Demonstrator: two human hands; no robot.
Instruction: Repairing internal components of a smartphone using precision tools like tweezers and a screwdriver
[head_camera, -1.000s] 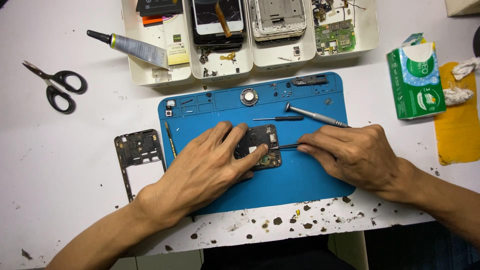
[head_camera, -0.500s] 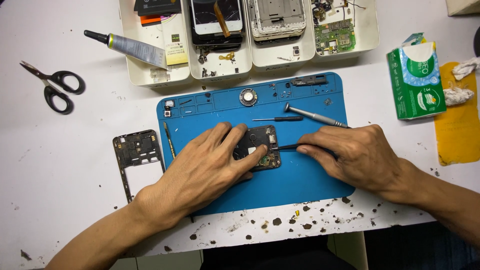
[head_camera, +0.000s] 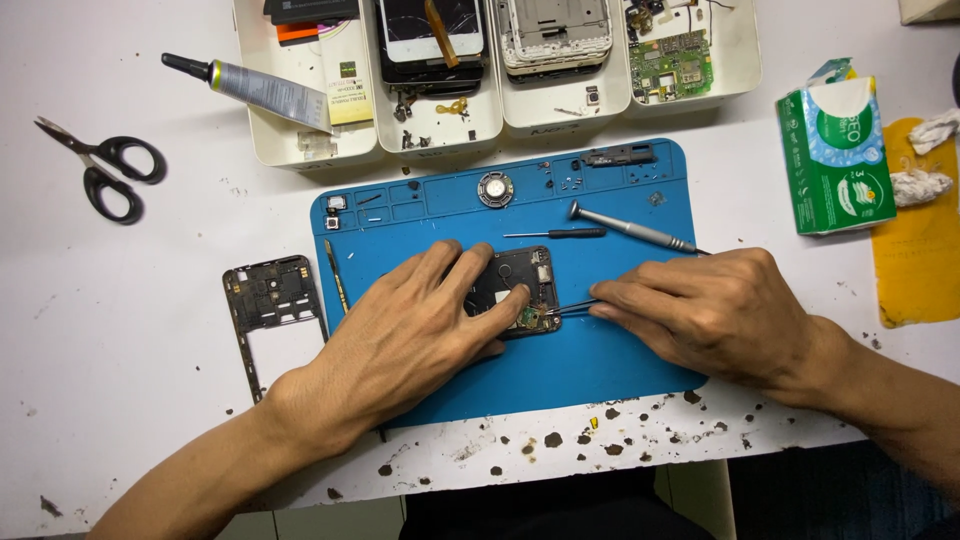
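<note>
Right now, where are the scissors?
In the head view the black-handled scissors lie on the white table at far left, left of the glue tube and above the bare phone frame.

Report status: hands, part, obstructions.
Left hand pins phone part on blue mat. Right hand holds tweezers at its lower edge. Screwdriver lies clear.

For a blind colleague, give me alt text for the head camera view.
The left hand steadies a small dark phone part on a blue repair mat while the right hand works tweezers at it. Scissors lie far left.
</note>
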